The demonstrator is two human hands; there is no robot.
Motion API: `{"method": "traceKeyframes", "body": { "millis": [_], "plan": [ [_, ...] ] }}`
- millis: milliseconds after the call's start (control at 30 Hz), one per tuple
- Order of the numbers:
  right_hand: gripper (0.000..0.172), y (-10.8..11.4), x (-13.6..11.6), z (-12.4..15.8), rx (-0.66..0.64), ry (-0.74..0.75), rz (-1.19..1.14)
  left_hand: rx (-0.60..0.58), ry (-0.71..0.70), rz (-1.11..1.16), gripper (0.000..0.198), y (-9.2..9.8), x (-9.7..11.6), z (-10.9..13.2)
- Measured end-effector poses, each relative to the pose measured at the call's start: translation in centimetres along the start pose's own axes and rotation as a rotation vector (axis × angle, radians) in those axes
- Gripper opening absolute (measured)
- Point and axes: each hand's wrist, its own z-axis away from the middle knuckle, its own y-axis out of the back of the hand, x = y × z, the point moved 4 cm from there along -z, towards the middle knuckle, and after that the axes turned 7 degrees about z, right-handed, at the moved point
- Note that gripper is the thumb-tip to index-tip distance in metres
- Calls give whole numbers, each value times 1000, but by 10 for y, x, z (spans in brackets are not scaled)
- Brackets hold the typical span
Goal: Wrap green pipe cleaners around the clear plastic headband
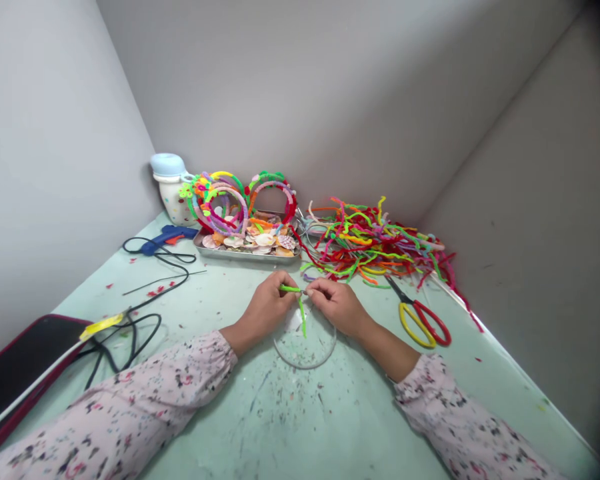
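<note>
Near the middle of the table, my left hand (266, 305) pinches a bright green pipe cleaner (303, 319). One length of it sticks out between my fingers and another hangs down. Close against it, the fingertips of my right hand (336, 305) are pressed together at a small grey end, which appears to belong to the thin grey headband (306, 367). The headband's curve hangs below both hands, and its upper sides are hidden behind them.
Scissors (420, 323) with yellow and red handles lie right, below a pipe cleaner heap (375, 243). Behind stands a metal tray (250, 256) with shells and wrapped headbands (225, 207). Left are a blue glue gun (167, 237), black cable (135, 308), lidded jar (173, 193) and dark red-edged case (25, 363).
</note>
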Motion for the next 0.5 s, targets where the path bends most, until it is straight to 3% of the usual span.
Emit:
{"method": "traceKeyframes", "body": {
  "millis": [200,500],
  "plan": [
    [18,1,1,1,100,-4,-20,1,37,78,8,-1,1,0],
    [18,1,2,2,60,-7,16,23,47,29,6,0,3,0]
  ]
}}
